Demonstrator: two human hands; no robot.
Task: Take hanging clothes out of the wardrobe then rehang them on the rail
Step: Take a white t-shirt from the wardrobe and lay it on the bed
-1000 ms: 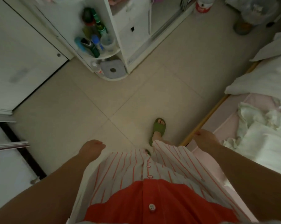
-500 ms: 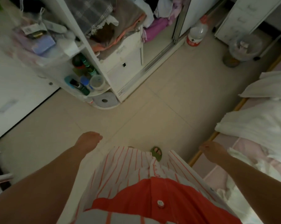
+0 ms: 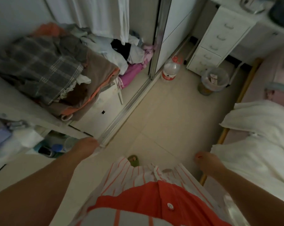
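Wardrobe (image 3: 105, 110) rail out of frame; hanging garment (image 3: 105, 15) top cropped

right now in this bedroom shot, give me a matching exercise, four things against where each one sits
Things:
1. water bottle
2. plaid cloth
3. bin
4. white garment

Places:
A. hanging in the open wardrobe
B. on the floor below the drawer unit
C. on the floor against the sliding door
D. on top of the folded pile in the wardrobe

Pairs: 1-C, 2-D, 3-B, 4-A
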